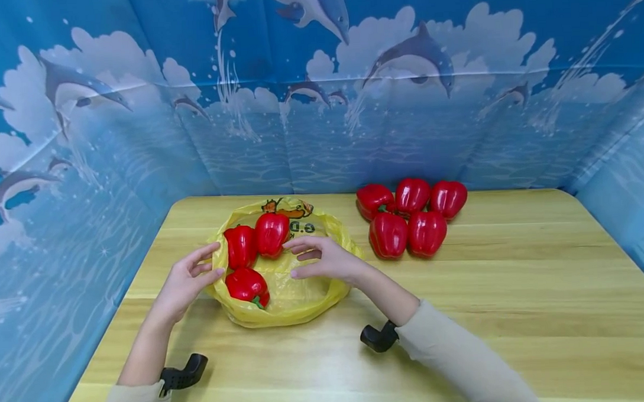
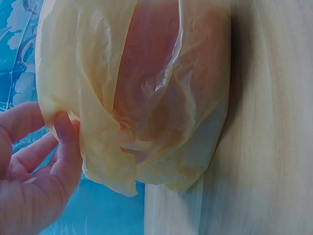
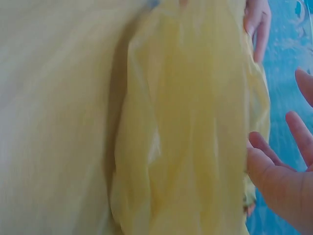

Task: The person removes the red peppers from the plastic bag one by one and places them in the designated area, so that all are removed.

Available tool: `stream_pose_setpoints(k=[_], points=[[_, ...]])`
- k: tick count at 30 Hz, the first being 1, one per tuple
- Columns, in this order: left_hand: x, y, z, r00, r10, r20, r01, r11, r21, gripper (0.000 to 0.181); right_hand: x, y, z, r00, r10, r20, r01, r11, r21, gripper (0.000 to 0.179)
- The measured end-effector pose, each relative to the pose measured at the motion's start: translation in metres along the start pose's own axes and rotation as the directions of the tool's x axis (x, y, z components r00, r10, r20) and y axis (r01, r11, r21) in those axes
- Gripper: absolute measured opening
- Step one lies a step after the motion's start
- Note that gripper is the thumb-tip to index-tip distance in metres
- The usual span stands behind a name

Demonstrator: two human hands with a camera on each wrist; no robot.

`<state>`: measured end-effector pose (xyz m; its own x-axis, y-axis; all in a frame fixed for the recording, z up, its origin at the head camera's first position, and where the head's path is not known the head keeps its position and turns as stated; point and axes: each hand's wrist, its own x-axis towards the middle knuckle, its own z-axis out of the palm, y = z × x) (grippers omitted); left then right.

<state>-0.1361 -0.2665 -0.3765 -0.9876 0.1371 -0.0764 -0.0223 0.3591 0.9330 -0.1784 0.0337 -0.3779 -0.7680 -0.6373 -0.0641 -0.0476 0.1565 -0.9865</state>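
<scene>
A yellow plastic bag [image 1: 299, 314] stands with its mouth spread wide on the table. Inside, toward its left side, lie three red bell peppers, one at the back [image 1: 272, 234], one at the left [image 1: 241, 247] and one at the front [image 1: 247, 285]. My left hand [image 1: 189, 281] pinches the bag's left rim between thumb and fingers, the bag's thin film [image 2: 100, 93] hanging beside the thumb in the left wrist view. Over the right part of the opening hovers my right hand [image 1: 324, 258], fingers spread and holding nothing. Its fingertips are close to the back pepper.
Several more red bell peppers [image 1: 427, 233] sit grouped at the back of the wooden table [image 1: 517, 289], right of the bag. Behind the table hangs a blue dolphin-print curtain [image 1: 325, 147], which also runs along the left and right sides.
</scene>
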Motion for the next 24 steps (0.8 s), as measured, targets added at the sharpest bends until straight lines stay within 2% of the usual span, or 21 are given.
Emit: stream_pose_setpoints(k=[11,17,24], points=[[-0.001,0.0,0.003,1.0,0.005,-0.014,-0.005,1.0,-0.001,0.06,0.025,0.008,0.036,0.999,0.045,0.021,-0.046,0.998,0.039,0.048],[-0.003,-0.004,0.004,1.0,0.013,-0.019,-0.013,1.0,-0.006,0.06,0.035,0.014,0.052,0.996,0.087,-0.008,-0.087,0.996,0.037,0.043],[-0.004,-0.004,0.006,1.0,0.022,-0.022,-0.022,1.0,-0.012,0.06,0.041,0.018,0.061,0.993,0.109,-0.043,-0.106,0.993,0.056,0.04]])
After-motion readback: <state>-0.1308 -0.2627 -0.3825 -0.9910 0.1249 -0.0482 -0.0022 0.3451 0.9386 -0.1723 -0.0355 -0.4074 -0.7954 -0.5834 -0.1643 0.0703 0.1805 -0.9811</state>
